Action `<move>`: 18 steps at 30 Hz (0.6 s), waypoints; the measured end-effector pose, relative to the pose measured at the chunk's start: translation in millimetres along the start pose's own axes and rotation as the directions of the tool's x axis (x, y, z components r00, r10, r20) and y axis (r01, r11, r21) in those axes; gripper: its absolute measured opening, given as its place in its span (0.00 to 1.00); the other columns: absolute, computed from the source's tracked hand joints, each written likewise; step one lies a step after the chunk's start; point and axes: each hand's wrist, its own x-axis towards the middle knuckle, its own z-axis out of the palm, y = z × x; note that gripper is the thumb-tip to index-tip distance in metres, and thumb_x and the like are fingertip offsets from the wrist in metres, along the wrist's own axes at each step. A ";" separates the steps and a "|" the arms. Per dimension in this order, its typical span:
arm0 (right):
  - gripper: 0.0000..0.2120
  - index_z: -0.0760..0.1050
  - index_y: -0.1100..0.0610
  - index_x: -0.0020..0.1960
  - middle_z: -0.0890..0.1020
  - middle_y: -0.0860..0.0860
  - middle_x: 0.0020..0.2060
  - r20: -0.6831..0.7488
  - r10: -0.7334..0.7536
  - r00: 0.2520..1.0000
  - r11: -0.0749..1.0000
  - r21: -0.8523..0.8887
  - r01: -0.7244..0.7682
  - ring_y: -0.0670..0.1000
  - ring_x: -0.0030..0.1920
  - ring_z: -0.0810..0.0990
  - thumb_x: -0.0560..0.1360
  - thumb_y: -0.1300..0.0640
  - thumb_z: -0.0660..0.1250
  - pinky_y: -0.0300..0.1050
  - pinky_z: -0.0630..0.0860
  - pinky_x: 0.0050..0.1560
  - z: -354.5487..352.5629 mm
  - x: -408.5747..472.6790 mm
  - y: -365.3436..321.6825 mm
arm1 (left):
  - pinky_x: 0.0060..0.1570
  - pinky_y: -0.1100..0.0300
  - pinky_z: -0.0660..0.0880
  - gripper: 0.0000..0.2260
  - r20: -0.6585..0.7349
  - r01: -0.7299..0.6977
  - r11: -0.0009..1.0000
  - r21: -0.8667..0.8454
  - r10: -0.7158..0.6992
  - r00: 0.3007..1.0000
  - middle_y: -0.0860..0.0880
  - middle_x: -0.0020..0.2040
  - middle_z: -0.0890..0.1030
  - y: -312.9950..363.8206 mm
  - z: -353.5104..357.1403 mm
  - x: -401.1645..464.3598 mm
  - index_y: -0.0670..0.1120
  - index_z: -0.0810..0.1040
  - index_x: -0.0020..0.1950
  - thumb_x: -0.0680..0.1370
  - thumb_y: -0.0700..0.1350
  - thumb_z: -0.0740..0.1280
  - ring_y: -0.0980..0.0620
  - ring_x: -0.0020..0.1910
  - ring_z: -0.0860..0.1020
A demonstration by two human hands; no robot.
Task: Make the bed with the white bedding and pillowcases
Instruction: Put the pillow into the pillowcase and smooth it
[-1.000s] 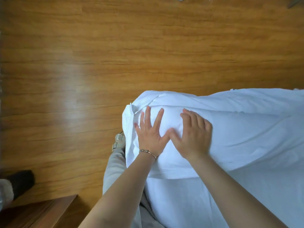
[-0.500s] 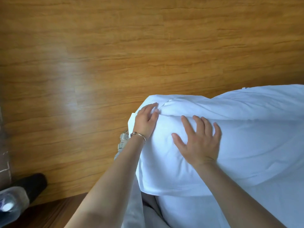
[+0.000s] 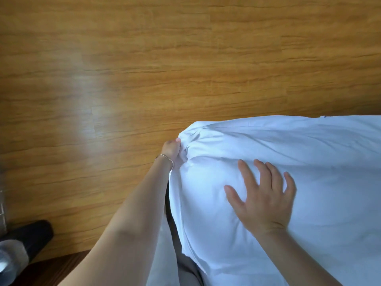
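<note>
The white pillow (image 3: 268,162) lies on the bed against the wooden headboard (image 3: 185,58), its long axis running off to the right. Its left end corner sits right at the left hand (image 3: 172,148), whose fingers pinch the bunched pillowcase there, arm stretched forward. The right hand (image 3: 263,195) rests flat on top, fingers spread wide.

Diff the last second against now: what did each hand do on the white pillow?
The left hand slid off the top of the white pillow to its left corner and now grips the bunched white pillowcase fabric there. The right hand shifted right as the two hands parted, fingers spreading wider. Unchanged: the right hand lies flat, pressing the pillow, which rests against the wooden headboard.
</note>
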 end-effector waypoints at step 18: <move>0.27 0.73 0.52 0.68 0.78 0.59 0.61 0.021 -0.056 0.998 0.997 -0.046 0.057 0.63 0.61 0.76 0.77 0.37 0.56 0.65 0.63 0.65 15.1 2.0 -1.1 | 0.61 0.58 0.69 0.23 0.093 0.082 0.880 0.468 -0.142 0.985 0.42 0.63 0.78 -56.6 27.7 110.1 0.37 0.75 0.64 0.83 0.55 0.54 0.45 0.63 0.76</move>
